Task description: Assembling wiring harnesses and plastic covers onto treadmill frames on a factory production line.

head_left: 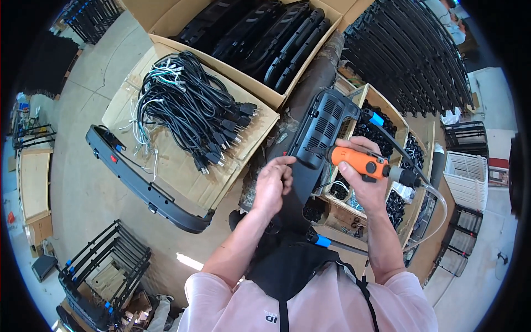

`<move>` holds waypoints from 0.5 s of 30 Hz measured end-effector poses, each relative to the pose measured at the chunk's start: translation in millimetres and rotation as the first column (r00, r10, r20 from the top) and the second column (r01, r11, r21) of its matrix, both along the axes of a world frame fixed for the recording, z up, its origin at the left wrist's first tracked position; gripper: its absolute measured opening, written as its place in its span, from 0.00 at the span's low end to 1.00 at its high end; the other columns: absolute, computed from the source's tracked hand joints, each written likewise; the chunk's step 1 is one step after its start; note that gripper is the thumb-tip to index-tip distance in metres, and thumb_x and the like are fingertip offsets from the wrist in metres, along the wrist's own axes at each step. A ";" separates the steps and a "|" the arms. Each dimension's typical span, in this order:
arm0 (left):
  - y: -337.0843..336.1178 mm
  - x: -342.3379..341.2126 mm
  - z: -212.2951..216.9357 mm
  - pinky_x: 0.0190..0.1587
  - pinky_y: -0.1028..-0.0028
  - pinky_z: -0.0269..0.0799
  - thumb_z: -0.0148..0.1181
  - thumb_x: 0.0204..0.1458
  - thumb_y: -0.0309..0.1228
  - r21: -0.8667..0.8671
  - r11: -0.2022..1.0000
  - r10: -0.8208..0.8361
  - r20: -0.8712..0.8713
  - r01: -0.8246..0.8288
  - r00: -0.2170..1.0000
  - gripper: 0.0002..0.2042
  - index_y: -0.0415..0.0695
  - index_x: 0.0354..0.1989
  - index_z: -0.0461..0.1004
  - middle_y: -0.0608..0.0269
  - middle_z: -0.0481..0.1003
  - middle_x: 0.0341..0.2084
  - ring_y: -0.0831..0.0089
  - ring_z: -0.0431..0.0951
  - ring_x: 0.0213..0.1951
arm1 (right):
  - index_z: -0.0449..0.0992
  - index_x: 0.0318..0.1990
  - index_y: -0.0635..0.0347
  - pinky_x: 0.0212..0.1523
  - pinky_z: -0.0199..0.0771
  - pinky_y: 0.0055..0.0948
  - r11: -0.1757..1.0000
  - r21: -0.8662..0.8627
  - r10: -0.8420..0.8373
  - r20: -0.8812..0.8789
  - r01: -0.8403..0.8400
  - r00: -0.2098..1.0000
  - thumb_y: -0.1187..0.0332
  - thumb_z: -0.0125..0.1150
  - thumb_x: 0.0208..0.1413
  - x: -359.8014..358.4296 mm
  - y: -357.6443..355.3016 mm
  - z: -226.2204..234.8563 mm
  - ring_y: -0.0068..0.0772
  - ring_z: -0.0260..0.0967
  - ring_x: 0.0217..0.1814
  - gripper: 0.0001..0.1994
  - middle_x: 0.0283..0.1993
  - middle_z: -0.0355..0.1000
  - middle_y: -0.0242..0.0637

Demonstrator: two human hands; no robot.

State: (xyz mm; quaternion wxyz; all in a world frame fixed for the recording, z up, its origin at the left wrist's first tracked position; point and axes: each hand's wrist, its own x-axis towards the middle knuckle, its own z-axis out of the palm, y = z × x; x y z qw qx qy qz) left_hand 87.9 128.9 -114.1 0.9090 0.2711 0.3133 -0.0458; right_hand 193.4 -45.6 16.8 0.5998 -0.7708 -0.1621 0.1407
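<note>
A long black plastic housing [323, 124] with vent slots lies slanted before me. My right hand [368, 185] is wrapped round an orange air screwdriver [357, 159], its bit end pointing left at the housing just below the vents. A clear hose [444, 207] curves from the tool's rear. My left hand [271, 185] is beside the housing, index finger stretched to its left edge near the bit. The other fingers are curled in, and whatever they may hold is hidden. Whether the bit touches a screw is too small to tell.
Left of the housing, a bundle of black power cords [191, 108] lies on cardboard [119, 105]. A curved black frame piece [146, 193] leans by it. Behind is an open carton [221, 62] of black panels. Right, a wooden divided bin [406, 130] holds small black parts. Black racks [409, 50] stand beyond.
</note>
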 end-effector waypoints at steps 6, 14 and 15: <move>20.1 21.5 -0.9 0.32 0.69 0.74 0.63 0.62 0.42 0.875 0.406 -0.167 -0.213 0.263 0.963 0.17 0.45 0.52 0.82 0.62 0.76 0.20 0.69 0.78 0.26 | 0.69 0.60 0.63 0.65 0.74 0.36 0.999 -0.045 0.029 -0.019 -0.030 0.999 0.76 0.71 0.56 10.9 18.4 -3.3 0.34 0.74 0.61 0.25 0.58 0.77 0.44; 9.0 25.0 -21.8 0.47 0.56 0.78 0.66 0.58 0.44 0.963 0.137 -0.229 -0.196 0.231 0.954 0.22 0.49 0.59 0.79 0.50 0.82 0.46 0.49 0.83 0.46 | 0.70 0.60 0.62 0.65 0.74 0.36 0.998 -0.065 0.022 -0.046 -0.025 0.999 0.77 0.71 0.55 15.3 22.9 -9.6 0.33 0.75 0.60 0.25 0.57 0.78 0.43; 7.5 24.4 -26.3 0.47 0.56 0.78 0.66 0.58 0.44 0.963 0.138 -0.231 -0.197 0.232 0.953 0.22 0.49 0.59 0.79 0.50 0.82 0.46 0.49 0.83 0.46 | 0.70 0.60 0.62 0.65 0.74 0.36 0.998 -0.062 0.024 -0.050 -0.027 0.998 0.77 0.71 0.55 15.9 23.2 -10.3 0.33 0.75 0.60 0.25 0.57 0.78 0.43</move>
